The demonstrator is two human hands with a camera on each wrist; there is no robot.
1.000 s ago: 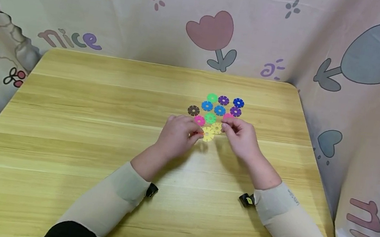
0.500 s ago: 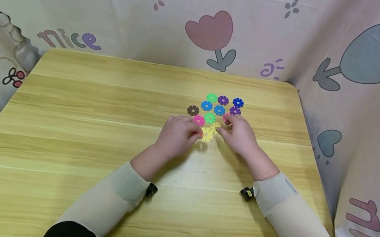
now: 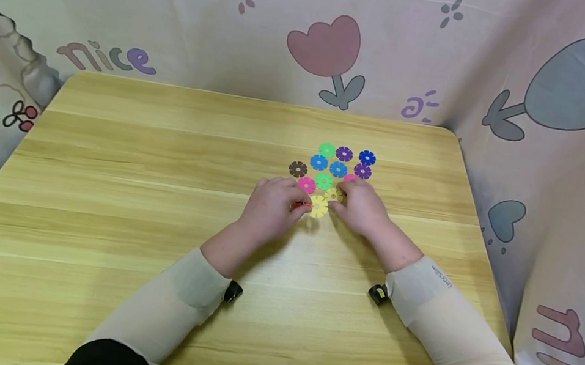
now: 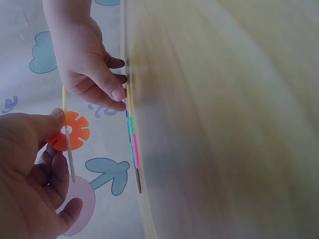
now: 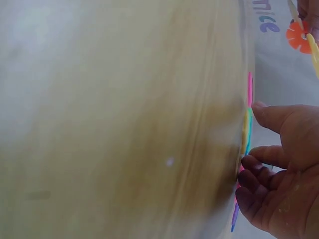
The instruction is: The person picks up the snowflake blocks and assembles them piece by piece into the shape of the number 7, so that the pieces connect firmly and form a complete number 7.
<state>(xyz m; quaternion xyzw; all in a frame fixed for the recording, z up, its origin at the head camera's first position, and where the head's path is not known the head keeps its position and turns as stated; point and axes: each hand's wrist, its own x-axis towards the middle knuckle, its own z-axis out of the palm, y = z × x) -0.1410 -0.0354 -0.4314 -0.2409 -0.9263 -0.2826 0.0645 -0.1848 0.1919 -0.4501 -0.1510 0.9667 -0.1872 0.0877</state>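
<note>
My left hand (image 3: 273,209) pinches an orange notched flower disc (image 4: 77,130) above the tabletop. A yellow notched disc (image 3: 318,207) and a whitish one (image 4: 70,157), both edge-on in the left wrist view, are slotted into the orange disc. To the right, my right hand (image 3: 360,205) is low over the table, its thumb and forefinger apart at the rim of a loose yellow disc (image 3: 333,195). Whether the fingertips touch it is hard to see. A pink disc (image 3: 349,177) lies partly hidden under that hand's fingers.
Several loose discs lie flat beyond the hands: green (image 3: 323,181), pink (image 3: 306,185), brown (image 3: 298,169), light blue (image 3: 319,162), purple (image 3: 363,171) and dark blue (image 3: 367,157). The wooden table (image 3: 131,186) meets a printed curtain (image 3: 208,23) at the back.
My right hand has shifted slightly left and down toward the loose yellow disc, its thumb now at that disc's near edge. The left hand stays in place with the joined discs.
</note>
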